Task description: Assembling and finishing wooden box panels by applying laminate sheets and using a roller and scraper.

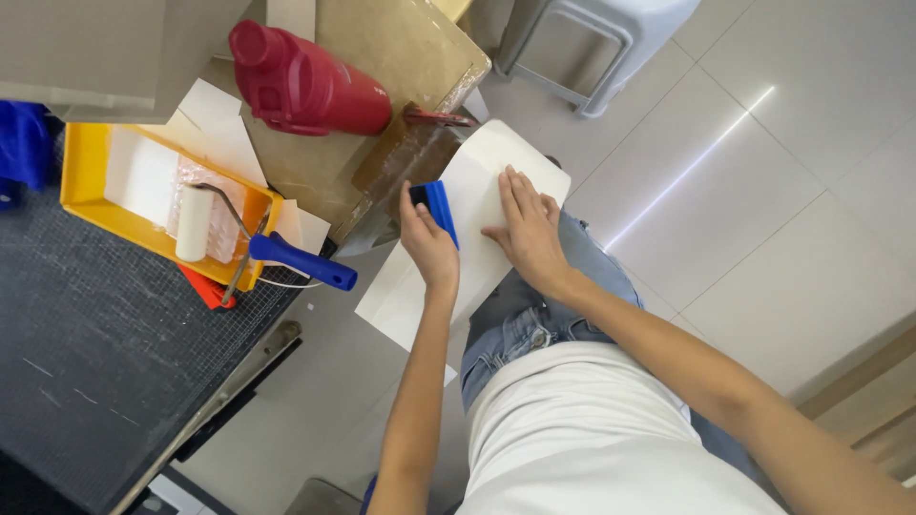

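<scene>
A: From the head camera, what is each hand doing?

B: The left hand (426, 246) is clamped around a blue scraper (440, 207), its edge laid on a white sheet (477, 186). The right hand (527, 232) lies flat with fingers spread, pressing that sheet, which rests across the person's lap and reaches to the far brown board (401, 57).

A: How would the sheet handle?

B: I judge it light and fairly stiff, yet easy to crease or slide, so a flat palm near the middle holds it better than pinching an edge. The scraper looks rigid, best gripped along its back.

A: And around it?

B: On the left, a yellow paint tray (81, 181) holds a roller (196, 224) with a blue handle. A red jug (305, 86) lies on the far board, a grey stool (611, 38) farther right.
</scene>
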